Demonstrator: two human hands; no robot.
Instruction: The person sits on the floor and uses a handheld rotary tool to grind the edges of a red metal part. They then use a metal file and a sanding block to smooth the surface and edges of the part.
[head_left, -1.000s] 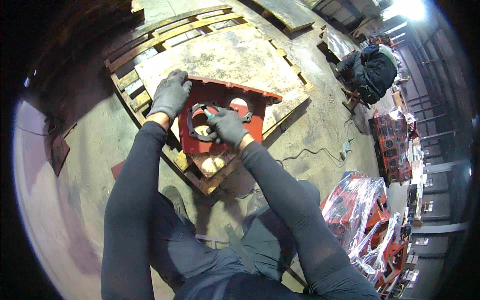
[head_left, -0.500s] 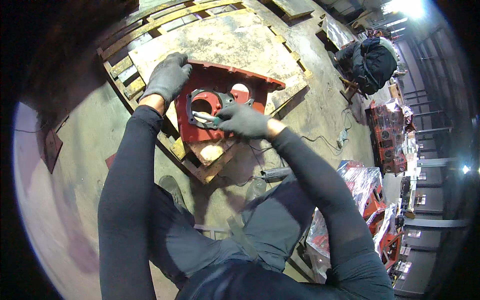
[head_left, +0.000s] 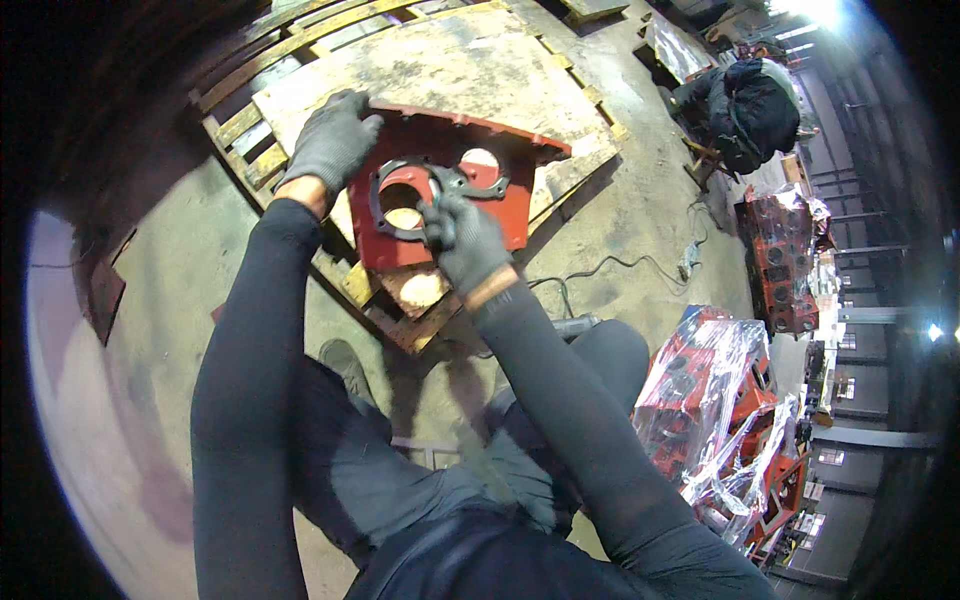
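Right hand (head_left: 462, 240) is closing its fingers on the dark gasket (head_left: 432, 192), which is lying on the red casting (head_left: 445, 215); left hand (head_left: 330, 145) is gripping the casting's upper-left corner.

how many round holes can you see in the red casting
2: a larger one on its left side, ringed by the dark gasket the right hand pinches, and a smaller one upper right. The left hand may hide others.
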